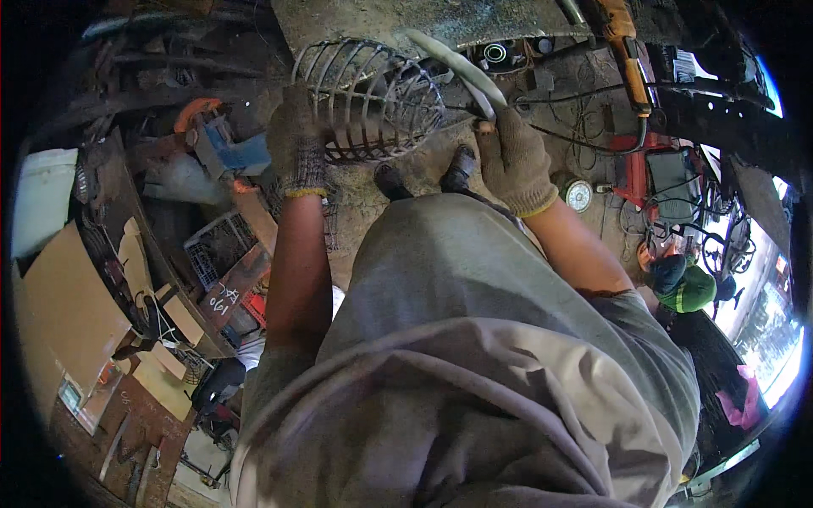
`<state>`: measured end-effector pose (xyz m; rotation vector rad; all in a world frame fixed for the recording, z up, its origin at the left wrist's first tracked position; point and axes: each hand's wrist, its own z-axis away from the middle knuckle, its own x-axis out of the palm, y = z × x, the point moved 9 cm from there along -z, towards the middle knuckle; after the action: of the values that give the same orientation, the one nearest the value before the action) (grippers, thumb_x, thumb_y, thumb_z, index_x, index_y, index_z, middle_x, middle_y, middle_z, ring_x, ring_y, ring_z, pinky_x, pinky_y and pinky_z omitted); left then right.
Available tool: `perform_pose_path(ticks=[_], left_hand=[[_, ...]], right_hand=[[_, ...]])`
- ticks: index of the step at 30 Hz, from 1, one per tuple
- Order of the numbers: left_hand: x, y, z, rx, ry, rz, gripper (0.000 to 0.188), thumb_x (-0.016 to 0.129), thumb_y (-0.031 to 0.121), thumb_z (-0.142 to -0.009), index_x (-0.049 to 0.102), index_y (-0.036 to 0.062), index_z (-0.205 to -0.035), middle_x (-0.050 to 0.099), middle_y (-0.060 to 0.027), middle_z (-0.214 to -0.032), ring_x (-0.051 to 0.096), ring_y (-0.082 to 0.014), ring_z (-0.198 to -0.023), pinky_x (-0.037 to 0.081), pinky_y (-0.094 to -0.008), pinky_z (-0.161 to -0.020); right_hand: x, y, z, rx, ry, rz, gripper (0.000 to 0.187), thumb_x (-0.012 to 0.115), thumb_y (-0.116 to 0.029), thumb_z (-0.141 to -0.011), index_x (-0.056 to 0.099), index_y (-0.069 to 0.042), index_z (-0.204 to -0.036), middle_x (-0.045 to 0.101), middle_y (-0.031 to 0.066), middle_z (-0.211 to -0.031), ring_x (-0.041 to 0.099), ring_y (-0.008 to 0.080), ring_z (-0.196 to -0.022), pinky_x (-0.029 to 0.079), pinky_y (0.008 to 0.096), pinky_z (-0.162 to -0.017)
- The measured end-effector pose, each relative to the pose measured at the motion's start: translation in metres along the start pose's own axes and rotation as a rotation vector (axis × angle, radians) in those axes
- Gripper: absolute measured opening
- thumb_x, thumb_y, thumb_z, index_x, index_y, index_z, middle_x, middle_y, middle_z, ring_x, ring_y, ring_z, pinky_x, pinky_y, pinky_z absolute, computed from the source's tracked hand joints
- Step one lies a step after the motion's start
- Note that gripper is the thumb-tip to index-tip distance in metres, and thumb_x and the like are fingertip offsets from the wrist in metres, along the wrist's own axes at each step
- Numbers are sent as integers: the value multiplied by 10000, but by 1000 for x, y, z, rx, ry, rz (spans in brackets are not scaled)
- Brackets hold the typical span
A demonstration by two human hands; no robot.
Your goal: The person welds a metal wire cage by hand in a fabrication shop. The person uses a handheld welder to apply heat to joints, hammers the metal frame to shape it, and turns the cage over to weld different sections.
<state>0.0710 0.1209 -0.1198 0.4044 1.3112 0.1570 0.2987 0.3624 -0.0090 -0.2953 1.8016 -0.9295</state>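
Observation:
A cage of curved metal strips [373, 100] is held up against the edge of a worn metal worktop [356, 19]. My left hand [298, 140], in a brown knitted glove, is closed on the cage's left end; its fingertips are partly hidden. At the cage's right, my right hand [518, 161], gloved alike, is closed around a pale curved tool with two arms [457, 63]. One arm reaches up over the worktop's edge; the shorter one lies beside it. The tool's exact kind cannot be made out.
An orange corded power tool [628, 63] lies at the upper right, its black cable trailing below. A round dial [578, 196] stands right of my knee. Cardboard sheets [72, 292] and crates [216, 250] crowd the left. A person in a green cap [690, 289] is at the right.

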Motion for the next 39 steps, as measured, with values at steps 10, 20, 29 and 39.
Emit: perform_pose_path(ticks=[10, 20, 29, 39], left_hand=[[2, -14, 8, -288, -79, 456, 666, 395, 583, -972, 644, -16, -1126, 679, -213, -1024, 665, -320, -971, 487, -411, -778], [-11, 10, 6, 5, -31, 95, 572, 338, 456, -1023, 586, -16, -1230, 620, -235, -1203, 644, -327, -1044, 476, -408, -895], [9, -9, 20, -370, -32, 1091, 526, 352, 415, -1050, 493, 4, -1345, 550, -150, -1342, 577, -261, -1163, 473, -347, -913], [-1, -11, 12, -329, -126, 771, 619, 457, 485, -996, 475, 3, -1384, 552, -157, -1337, 573, -285, -1155, 469, -374, -941]], right_hand=[[15, 21, 14, 24, -86, 75, 275, 486, -258, -993, 595, -22, -1084, 623, 259, -823, 621, 441, -787, 475, 502, -659], [19, 20, 18, -31, -50, 55, 274, 490, -274, -995, 601, -31, -1060, 629, 247, -831, 615, 456, -779, 480, 505, -651], [9, 40, 23, 70, 43, -64, 279, 493, -276, -994, 603, -22, -1034, 620, 194, -753, 623, 394, -702, 473, 455, -614], [-3, 38, 22, 66, 82, -121, 289, 514, -255, -980, 603, -37, -1147, 647, 221, -826, 643, 420, -740, 492, 466, -631]])
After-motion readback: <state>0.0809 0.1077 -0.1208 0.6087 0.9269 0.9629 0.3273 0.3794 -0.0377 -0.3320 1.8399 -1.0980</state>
